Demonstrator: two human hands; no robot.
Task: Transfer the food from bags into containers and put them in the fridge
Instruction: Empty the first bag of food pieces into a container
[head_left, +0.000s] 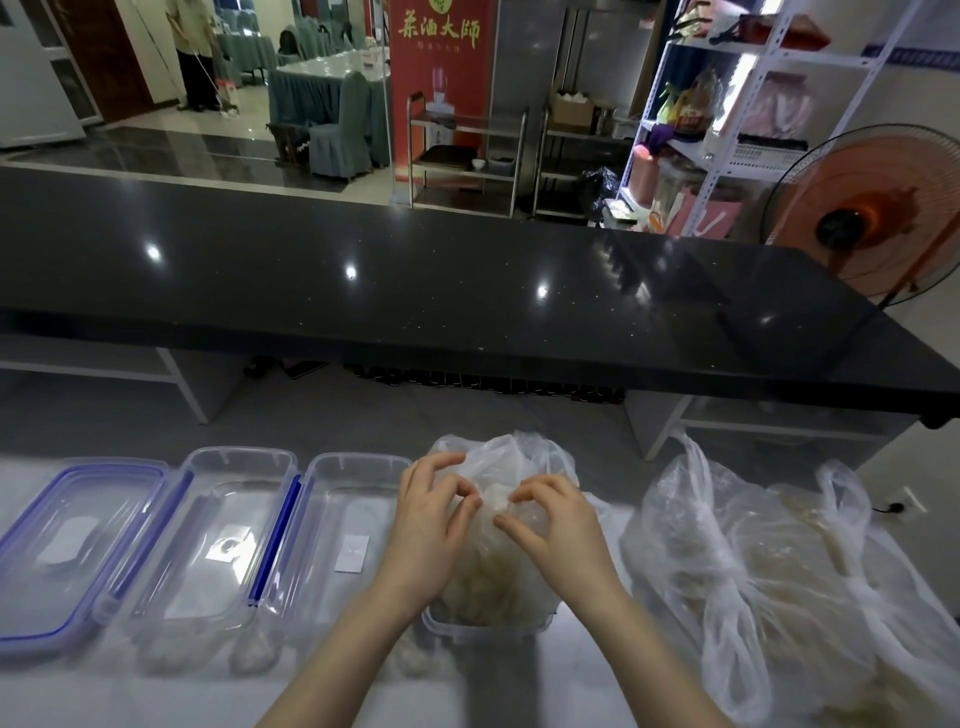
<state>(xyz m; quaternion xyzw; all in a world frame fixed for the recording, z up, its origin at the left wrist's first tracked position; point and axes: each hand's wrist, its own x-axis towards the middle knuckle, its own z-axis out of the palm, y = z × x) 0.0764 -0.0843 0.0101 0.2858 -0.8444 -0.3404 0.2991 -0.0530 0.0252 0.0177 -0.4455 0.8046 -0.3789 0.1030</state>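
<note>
A clear plastic bag (511, 457) of pale food stands in a clear container (483, 629) at the middle of the white counter. My left hand (431, 514) and my right hand (556, 525) both pinch the bag's knotted top, fingertips almost touching. To the left lie a clear lid with a blue seal (78, 551), an open clear container (213, 540) and another open clear container (343, 525). Two more plastic bags (769, 571) of pale food lie to the right.
A long black countertop (467, 291) runs across behind the work surface. An orange fan (872, 213) and white shelves (727, 119) stand at the back right. Far off at the back left, a person (195, 52) stands near covered dining tables.
</note>
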